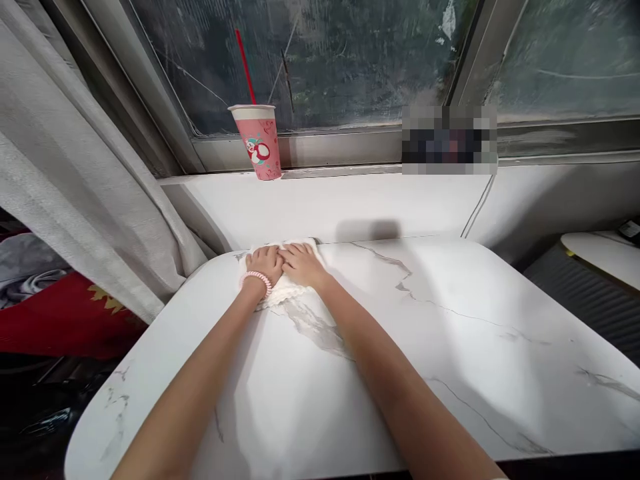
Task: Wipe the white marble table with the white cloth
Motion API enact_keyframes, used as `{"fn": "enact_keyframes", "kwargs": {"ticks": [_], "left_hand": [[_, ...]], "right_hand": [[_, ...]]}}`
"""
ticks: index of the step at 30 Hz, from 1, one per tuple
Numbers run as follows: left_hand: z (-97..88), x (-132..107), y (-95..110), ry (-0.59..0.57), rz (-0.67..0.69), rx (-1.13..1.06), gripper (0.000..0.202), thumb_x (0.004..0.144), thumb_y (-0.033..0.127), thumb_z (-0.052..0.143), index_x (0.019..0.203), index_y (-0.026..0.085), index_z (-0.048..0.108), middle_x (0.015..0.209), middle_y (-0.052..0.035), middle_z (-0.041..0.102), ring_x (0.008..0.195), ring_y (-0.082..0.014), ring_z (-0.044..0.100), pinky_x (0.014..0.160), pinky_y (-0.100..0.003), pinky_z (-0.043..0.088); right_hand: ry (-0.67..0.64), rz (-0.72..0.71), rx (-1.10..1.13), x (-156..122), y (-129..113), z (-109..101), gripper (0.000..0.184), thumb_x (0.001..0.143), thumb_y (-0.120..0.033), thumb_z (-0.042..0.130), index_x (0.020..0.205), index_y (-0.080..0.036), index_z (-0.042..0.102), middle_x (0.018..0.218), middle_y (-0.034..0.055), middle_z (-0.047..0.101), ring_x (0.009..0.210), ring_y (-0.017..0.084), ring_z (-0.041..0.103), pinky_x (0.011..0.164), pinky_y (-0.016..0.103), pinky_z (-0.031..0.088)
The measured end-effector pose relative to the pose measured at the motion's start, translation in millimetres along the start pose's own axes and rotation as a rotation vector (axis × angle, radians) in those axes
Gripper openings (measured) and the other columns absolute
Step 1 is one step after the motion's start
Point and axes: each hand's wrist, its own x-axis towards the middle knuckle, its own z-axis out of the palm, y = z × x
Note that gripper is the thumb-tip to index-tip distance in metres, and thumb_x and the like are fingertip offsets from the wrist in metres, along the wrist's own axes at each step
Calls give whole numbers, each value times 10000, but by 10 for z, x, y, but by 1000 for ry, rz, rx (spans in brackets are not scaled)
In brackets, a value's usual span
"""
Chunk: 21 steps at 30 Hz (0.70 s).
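Observation:
A white cloth (285, 292) lies spread at the far edge of the white marble-patterned table (305, 393), left of its middle. My left hand (267, 262), with a pink-and-white coiled band on the wrist, rests on the cloth with its fingers extended forward. Beside it, my right hand (303, 265) presses flat on the same cloth, its fingers stretched out and touching or nearly touching the left hand. Part of the cloth is hidden under both palms.
A pink paper cup (260, 147) with a red straw stands on the window ledge beyond the table. Grey curtain (110, 173) hangs at the left, above red fabric (70, 320). A blurred-out object (449, 141) sits on the ledge, and a cable (477, 205) runs down the wall.

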Motion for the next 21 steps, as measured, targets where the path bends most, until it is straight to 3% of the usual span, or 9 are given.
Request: {"fn": "enact_keyframes", "kwargs": {"ticks": [6, 11, 16, 21], "left_hand": [[87, 114, 241, 20, 31, -13, 457, 942, 292, 274, 1313, 183, 516, 1378, -126, 550, 1301, -276, 454, 1106, -483, 300], [117, 75, 472, -5, 61, -45, 480, 942, 281, 272, 1356, 163, 486, 1422, -120, 512, 1342, -283, 407, 1139, -523, 241], [81, -14, 601, -7, 106, -55, 483, 942, 286, 285, 1362, 158, 486, 1413, -121, 520, 1344, -267, 414, 1153, -472, 239], [14, -201, 661, -13, 103, -63, 587, 933, 306, 323, 1475, 81, 322, 1437, -165, 490, 1357, -261, 411, 1169, -448, 225]], "right_hand": [[35, 53, 35, -35, 258, -89, 415, 922, -208, 439, 1320, -201, 554, 1471, 73, 473, 1378, 204, 357, 1190, 447, 146], [89, 69, 14, -212, 407, -184, 404, 895, -207, 472, 1280, -231, 594, 1429, 67, 520, 1345, 210, 406, 1174, 446, 194], [126, 99, -26, -395, 394, -219, 412, 891, -200, 476, 1287, -216, 586, 1431, 86, 512, 1348, 224, 404, 1176, 462, 186], [143, 149, -30, -583, 276, -229, 398, 902, -197, 451, 1279, -200, 582, 1427, 104, 507, 1360, 220, 387, 1177, 474, 170]]}}
